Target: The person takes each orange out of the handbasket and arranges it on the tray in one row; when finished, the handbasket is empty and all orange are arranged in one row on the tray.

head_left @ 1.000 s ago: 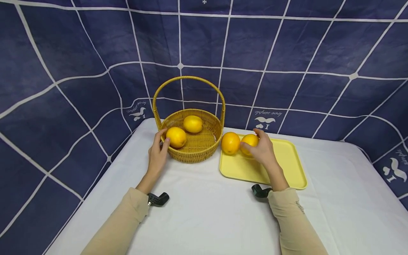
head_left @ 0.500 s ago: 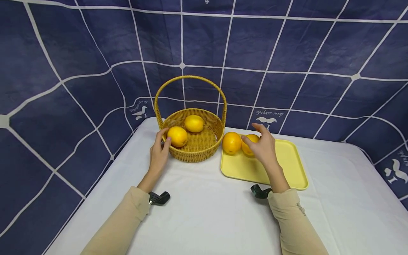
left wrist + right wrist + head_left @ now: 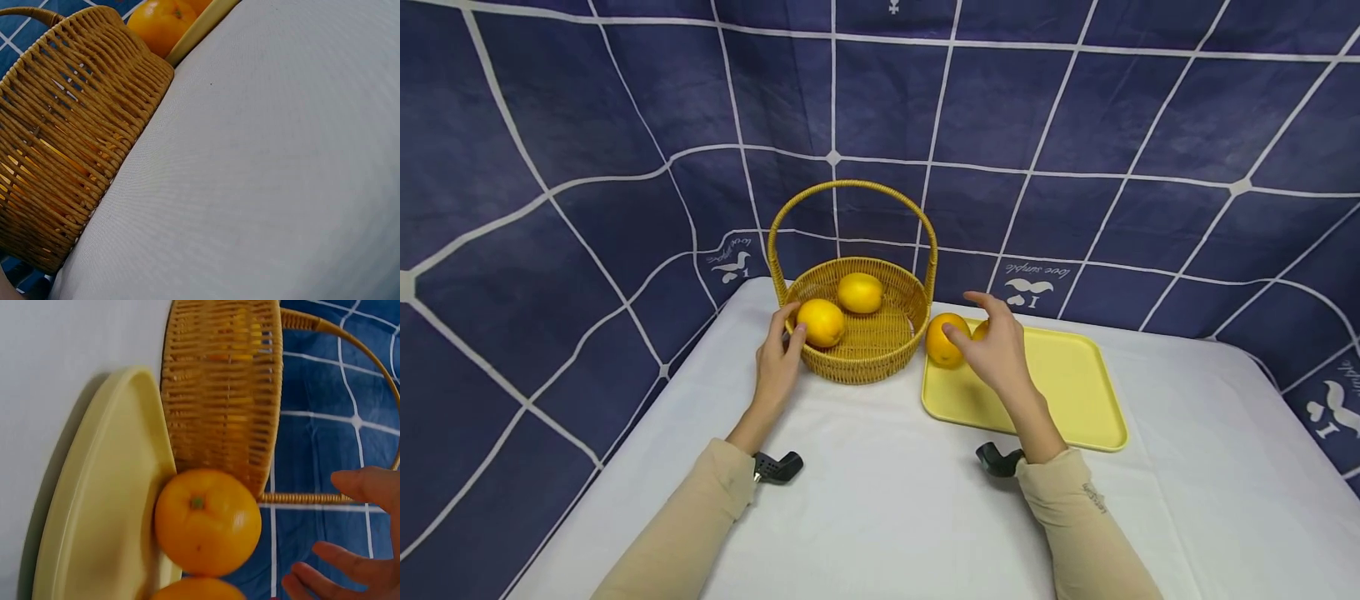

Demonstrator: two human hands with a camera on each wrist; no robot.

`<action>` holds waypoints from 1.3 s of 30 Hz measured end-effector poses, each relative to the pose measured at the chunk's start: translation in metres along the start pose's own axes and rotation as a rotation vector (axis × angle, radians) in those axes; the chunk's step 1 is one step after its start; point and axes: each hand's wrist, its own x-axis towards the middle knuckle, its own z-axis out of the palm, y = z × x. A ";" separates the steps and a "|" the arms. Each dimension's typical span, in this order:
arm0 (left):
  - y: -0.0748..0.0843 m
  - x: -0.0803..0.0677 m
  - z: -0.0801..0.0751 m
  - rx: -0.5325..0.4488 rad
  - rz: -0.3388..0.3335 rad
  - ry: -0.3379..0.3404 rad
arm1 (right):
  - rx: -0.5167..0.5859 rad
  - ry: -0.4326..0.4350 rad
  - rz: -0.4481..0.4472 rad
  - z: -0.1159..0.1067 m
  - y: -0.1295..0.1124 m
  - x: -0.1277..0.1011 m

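The right hand (image 3: 996, 354) was spread open beside an orange (image 3: 942, 340) on the yellow tray (image 3: 1067, 392), nothing gripped, while the wicker basket (image 3: 865, 350), with two oranges inside and two left out, was touched by the relaxed left hand (image 3: 778, 367), all on a white table (image 3: 880, 500) before a blue checked cloth (image 3: 587, 125).
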 end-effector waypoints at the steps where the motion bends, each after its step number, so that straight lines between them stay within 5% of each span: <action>1: 0.000 0.000 0.000 -0.001 -0.003 0.001 | 0.003 -0.008 -0.004 0.003 -0.002 0.000; 17: 0.001 0.000 0.003 0.003 -0.015 0.005 | 0.052 -0.085 -0.164 0.043 -0.052 0.014; 26: 0.000 0.000 0.000 0.001 -0.015 0.006 | 0.049 -0.221 -0.141 0.083 -0.082 0.029; 39: -0.001 0.002 0.001 0.013 0.003 0.011 | 0.049 -0.389 -0.093 0.129 -0.093 0.042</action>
